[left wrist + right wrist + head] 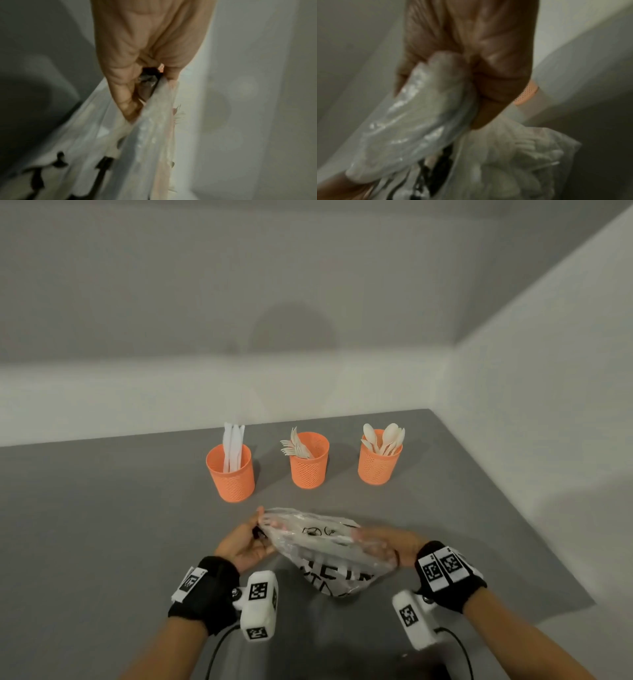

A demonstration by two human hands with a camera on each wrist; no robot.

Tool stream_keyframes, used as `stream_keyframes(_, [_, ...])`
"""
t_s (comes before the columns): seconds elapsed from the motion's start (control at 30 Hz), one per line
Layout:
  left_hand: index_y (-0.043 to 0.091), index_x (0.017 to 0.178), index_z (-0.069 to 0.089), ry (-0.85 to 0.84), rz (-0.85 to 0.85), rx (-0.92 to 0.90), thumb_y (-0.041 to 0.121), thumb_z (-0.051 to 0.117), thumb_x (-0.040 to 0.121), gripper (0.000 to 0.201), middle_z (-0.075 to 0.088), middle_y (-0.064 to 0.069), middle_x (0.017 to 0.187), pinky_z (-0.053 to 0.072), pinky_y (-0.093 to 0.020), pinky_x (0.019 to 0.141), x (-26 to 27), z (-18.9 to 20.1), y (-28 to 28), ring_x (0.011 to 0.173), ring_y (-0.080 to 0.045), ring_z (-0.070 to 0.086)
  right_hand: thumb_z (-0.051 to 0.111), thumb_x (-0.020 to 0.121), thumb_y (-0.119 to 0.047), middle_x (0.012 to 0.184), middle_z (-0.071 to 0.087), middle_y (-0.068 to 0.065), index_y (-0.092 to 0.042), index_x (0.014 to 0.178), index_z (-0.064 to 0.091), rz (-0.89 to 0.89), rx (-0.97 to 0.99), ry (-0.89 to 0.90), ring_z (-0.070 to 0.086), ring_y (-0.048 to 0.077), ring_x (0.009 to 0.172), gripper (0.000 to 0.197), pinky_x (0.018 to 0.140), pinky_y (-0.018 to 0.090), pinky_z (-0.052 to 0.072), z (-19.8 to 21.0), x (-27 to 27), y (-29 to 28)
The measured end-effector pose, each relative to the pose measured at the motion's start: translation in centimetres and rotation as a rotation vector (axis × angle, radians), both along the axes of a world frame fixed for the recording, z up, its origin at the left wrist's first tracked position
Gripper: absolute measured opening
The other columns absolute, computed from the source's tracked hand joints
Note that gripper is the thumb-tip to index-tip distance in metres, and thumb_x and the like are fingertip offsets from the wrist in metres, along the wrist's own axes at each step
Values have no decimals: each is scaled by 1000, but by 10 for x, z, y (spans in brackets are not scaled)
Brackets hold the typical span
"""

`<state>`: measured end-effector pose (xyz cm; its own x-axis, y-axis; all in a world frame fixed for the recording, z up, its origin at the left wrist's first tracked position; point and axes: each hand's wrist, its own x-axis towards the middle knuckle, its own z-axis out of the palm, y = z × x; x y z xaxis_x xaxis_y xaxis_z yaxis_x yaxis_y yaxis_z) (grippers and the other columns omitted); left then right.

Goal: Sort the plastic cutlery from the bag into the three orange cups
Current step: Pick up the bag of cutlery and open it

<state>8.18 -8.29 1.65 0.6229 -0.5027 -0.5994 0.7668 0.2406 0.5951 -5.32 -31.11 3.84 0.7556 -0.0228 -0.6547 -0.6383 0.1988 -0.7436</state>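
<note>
A clear plastic bag [325, 546] with black print hangs between my hands above the grey table [102, 508]. My left hand [251, 537] pinches the bag's left rim [154, 111] between thumb and fingers. My right hand [376, 542] is inside the bag's mouth, its fingers covered by the film [419, 115]; whether they hold cutlery is hidden. Three orange mesh cups stand in a row behind: the left cup [231, 474] holds white knives, the middle cup [309, 462] holds forks, the right cup [379, 460] holds spoons.
White walls close the table at the back and on the right [548, 405]. The table's right edge [534, 542] runs diagonally near my right wrist. Bare grey surface lies left of the cups and between cups and bag. Cables trail from the wrist cameras.
</note>
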Motion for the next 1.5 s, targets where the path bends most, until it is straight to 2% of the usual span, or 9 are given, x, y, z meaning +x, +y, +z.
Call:
stream_keyframes(0.2, [3,89,60,6,-49,184,34,37,99,40,70,-13,63,57,-33,50,-3,-17,-16,53,-23,68,80,68,-31,60,60,-1,-6,103,65,-74,74,-24,52,6,47,46,48,19,49,-17,-2,-8])
stream_keyframes(0.3, [7,84,55,-401,-44,486,32,43,97,31,62,-13,78,51,-42,76,-1,-18,-16,80,-27,62,82,63,-41,98,68,13,-1,116,58,-111,-198,-28,65,22,83,70,80,41,54,-17,-7,-8])
stream_keyframes(0.4, [10,91,46,-998,75,660,20,55,92,13,53,-8,91,44,-35,82,0,-16,-10,91,-26,53,59,79,-60,68,66,5,-4,90,62,86,-566,37,64,16,59,57,63,29,55,-3,-23,-9])
stream_keyframes(0.6, [24,111,54,-1797,-559,680,50,58,70,48,52,-6,120,41,-37,95,0,-8,-14,115,-20,48,27,79,-79,66,70,5,-7,84,64,508,-208,352,68,16,59,81,62,23,54,-1,-39,4])
stream_keyframes(0.7, [22,131,43,-1713,-966,867,36,56,86,48,50,-5,131,42,-36,97,0,-5,-22,117,-25,52,20,94,-59,72,73,4,-7,97,62,449,-37,321,70,16,65,68,68,26,54,-9,-31,6])
stream_keyframes(0.87, [13,86,53,-1468,-1103,1053,19,39,97,18,60,-7,88,39,-29,71,3,6,-24,81,-24,57,24,101,-34,72,72,12,3,112,51,86,-54,185,71,19,60,46,56,26,57,0,3,-9])
stream_keyframes(1.17, [11,78,65,-523,-1326,563,20,20,96,49,72,3,63,51,-22,66,-52,9,-62,66,-15,67,38,100,-17,139,46,14,-10,142,31,72,-66,-113,53,24,113,44,87,32,48,15,51,15])
stream_keyframes(1.3, [11,66,63,-637,-1419,639,39,14,100,66,64,2,48,48,-22,60,-46,30,-55,44,-9,60,47,96,-30,144,41,8,-19,147,22,40,-269,-101,43,28,131,57,109,40,34,23,33,1])
stream_keyframes(1.5, [16,77,51,-1626,-715,913,25,51,88,14,56,2,75,42,-30,67,-3,66,-54,74,-19,56,50,82,-65,106,62,3,-13,118,55,345,-766,41,58,14,83,63,68,22,45,7,-18,-4])
